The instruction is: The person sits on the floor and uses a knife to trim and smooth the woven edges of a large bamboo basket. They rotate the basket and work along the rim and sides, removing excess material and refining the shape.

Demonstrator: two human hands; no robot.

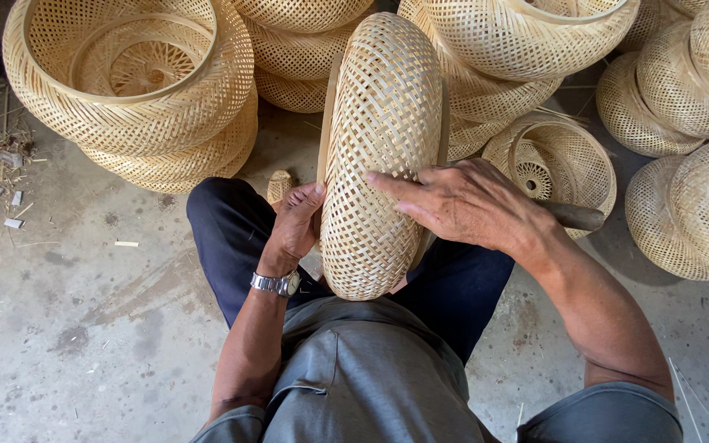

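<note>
Held item: one woven bamboo basket (383,148), on edge between the knees, resting on the lap.
Left hand (297,220): curled, gripping the basket's left rim; one wristwatch (276,284) on the wrist.
Right hand (469,201): fingers pressed flat on the weave; whether it also holds the dark handle (576,217) showing behind it, cannot tell.
Surroundings: about nine more bamboo baskets on the concrete floor (84,312), including one stack (137,90) at upper left.

Thing: woven bamboo basket (383,148), pale tan, open lattice weave.
Pose: stood on edge, upright, rim strip along its left side.
Place: rested between the knees, just before the stacked baskets (137,90).
</note>
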